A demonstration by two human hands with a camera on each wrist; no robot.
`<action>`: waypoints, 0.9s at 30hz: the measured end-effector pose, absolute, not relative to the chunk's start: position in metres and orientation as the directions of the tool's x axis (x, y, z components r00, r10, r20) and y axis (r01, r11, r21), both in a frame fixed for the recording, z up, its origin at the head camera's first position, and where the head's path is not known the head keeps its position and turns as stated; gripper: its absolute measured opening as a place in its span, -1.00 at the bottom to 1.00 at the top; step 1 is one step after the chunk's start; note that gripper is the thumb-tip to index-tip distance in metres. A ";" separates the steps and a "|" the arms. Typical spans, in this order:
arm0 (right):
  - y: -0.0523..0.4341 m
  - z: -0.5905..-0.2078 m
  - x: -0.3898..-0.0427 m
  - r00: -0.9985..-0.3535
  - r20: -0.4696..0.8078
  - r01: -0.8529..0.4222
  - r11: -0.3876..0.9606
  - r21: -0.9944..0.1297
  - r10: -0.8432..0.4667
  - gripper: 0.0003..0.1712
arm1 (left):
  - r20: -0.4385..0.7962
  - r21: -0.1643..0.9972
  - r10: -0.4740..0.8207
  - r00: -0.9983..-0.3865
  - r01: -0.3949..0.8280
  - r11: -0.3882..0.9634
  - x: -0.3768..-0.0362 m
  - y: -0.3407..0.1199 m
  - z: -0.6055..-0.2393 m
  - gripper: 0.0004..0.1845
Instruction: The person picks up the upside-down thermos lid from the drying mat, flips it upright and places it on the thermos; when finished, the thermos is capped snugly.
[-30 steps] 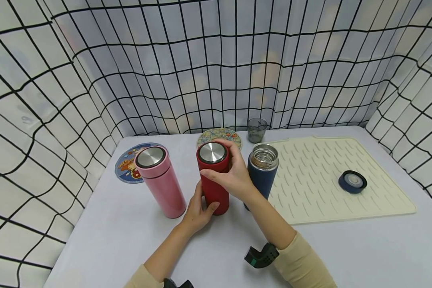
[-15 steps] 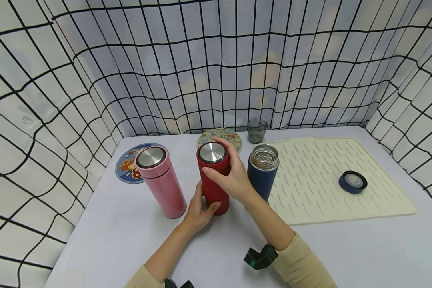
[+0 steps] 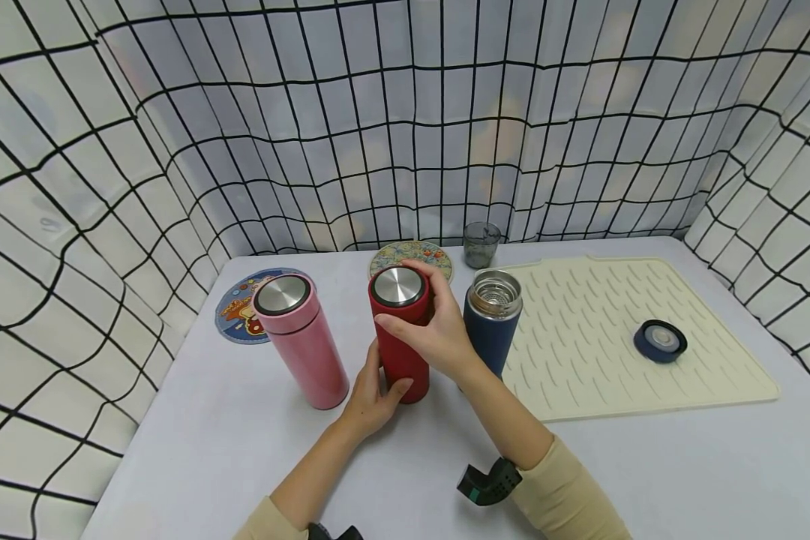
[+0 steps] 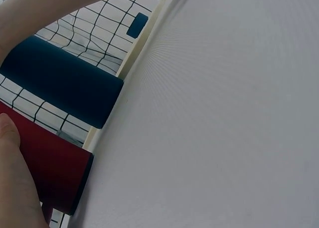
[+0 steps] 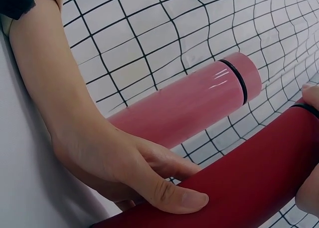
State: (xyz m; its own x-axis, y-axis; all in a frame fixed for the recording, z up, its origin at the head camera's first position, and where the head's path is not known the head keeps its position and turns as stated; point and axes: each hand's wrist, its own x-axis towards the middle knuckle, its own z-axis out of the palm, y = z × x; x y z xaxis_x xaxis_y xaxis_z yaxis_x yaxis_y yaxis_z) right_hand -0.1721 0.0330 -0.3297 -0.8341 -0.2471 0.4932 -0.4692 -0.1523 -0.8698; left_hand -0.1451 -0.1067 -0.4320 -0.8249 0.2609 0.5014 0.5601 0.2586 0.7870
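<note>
A red flask (image 3: 398, 360) with a steel-topped lid (image 3: 397, 288) stands upright on the white table (image 3: 243, 450). My left hand (image 3: 378, 382) grips its lower body, thumb on the front. Around the lid curl the fingers and thumb of my right hand (image 3: 421, 315). In the right wrist view the left hand (image 5: 114, 158) wraps the red flask (image 5: 239, 183), with a pink flask (image 5: 189, 103) behind. The left wrist view shows the red flask's base (image 4: 50, 173) beside a blue flask (image 4: 60, 88).
The pink flask (image 3: 300, 341) stands left of the red one. A lidless blue flask (image 3: 491, 330) stands right of it, at the edge of a cream ribbed mat (image 3: 601, 375). A blue lid (image 3: 660, 341) lies on the mat. Two coasters (image 3: 239, 311) (image 3: 412, 256) and a grey cup (image 3: 482, 244) sit behind. Gridded cloth walls surround the table.
The right hand's thumb and fingers shift slightly round the red flask's lid. The left hand and all the flasks stay where they were.
</note>
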 end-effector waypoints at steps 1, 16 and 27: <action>0.032 -0.332 -0.174 -0.833 0.495 -0.472 -0.151 -0.869 -0.246 -0.24 | 0.506 0.783 0.260 -0.822 0.564 0.262 -0.145 -0.107 -0.432 -0.22; 0.036 -0.302 -0.149 -0.781 0.568 -0.591 0.012 -0.807 -0.259 -0.18 | 0.523 0.762 0.237 -0.819 0.574 0.300 -0.142 -0.109 -0.429 -0.27; 0.033 -0.305 -0.145 -0.599 0.783 -0.790 -0.036 -0.612 -0.167 -0.32 | 0.764 0.568 0.138 -0.630 0.759 0.319 -0.140 -0.102 -0.417 -0.36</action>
State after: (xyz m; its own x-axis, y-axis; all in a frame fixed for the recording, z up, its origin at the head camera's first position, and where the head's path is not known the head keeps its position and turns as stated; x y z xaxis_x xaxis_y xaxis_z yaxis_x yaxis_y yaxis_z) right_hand -0.1454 0.0330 -0.3052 -0.5990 -0.1665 0.7832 -0.7902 -0.0357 -0.6119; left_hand -0.1402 -0.1022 -0.4167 -0.6298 0.1377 0.7645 0.7589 0.3191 0.5677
